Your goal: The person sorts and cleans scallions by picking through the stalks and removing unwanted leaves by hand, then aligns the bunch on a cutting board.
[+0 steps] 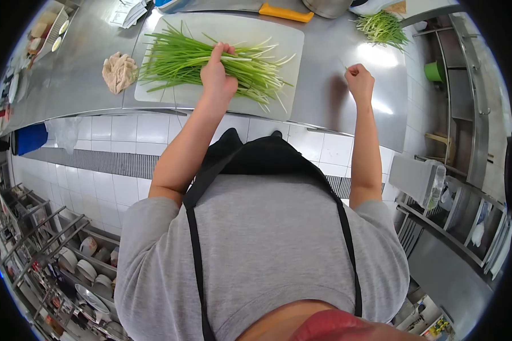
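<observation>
A bunch of garlic chives (179,59), green at the left and pale at the right, lies across a white cutting board (293,48). My left hand (217,74) rests over the middle of the bunch, its fingers closed around some of the stalks. To the right of the board, above the bare steel, my right hand (359,82) is held in a pinch. A thin, faint strand sticks up from its fingertips, too fine to name surely. A crumpled beige cloth (119,73) sits just left of the board.
A yellow-handled knife (285,12) lies behind the board, beside a metal pot (327,7). More chives (383,29) are piled at the back right of the steel counter (318,85). At the far left stands a white basket (50,31). The counter's front edge is close to my body.
</observation>
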{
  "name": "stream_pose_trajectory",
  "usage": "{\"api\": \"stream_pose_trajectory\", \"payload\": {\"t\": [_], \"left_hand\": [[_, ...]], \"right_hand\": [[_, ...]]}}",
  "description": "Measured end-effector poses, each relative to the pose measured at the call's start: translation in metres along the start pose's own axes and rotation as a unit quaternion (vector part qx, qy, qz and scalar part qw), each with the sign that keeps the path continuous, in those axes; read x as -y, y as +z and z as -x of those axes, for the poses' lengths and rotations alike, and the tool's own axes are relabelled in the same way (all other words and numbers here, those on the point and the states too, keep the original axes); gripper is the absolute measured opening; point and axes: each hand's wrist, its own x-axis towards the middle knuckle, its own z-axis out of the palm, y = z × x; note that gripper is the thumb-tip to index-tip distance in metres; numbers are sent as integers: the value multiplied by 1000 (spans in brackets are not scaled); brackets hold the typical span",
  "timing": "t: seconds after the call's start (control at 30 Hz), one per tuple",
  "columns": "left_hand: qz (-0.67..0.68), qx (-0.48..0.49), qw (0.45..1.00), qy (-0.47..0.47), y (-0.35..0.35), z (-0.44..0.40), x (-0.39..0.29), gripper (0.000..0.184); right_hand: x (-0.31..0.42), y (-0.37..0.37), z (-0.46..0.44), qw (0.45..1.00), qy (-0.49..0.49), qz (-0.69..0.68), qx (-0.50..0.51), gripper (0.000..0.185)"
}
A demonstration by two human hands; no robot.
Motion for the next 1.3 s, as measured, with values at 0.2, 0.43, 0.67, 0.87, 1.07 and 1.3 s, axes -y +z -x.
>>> {"api": "stream_pose_trajectory", "payload": {"t": [0.2, 0.43, 0.67, 0.87, 1.07, 1.3], "left_hand": [[-50, 0, 998, -25, -1, -2, -7, 14], [-38, -4, 998, -43, 2, 16, -21, 17], [8, 5, 998, -67, -13, 11, -24, 14], [7, 40, 997, -70, -24, 4, -24, 19], [-93, 101, 977, -160, -24, 10, -59, 9], [-156, 50, 966, -200, -22, 18, -99, 24]], "right_hand": [[142, 11, 17, 923, -110, -364, 55, 8], [216, 64, 38, 920, -288, -216, 153, 13], [232, 72, 5, 887, -372, -219, 163, 14], [230, 93, -9, 869, -449, -62, 196, 16], [218, 46, 0, 922, -331, -38, 199, 16], [160, 54, 26, 939, -326, -29, 106, 17]]}}
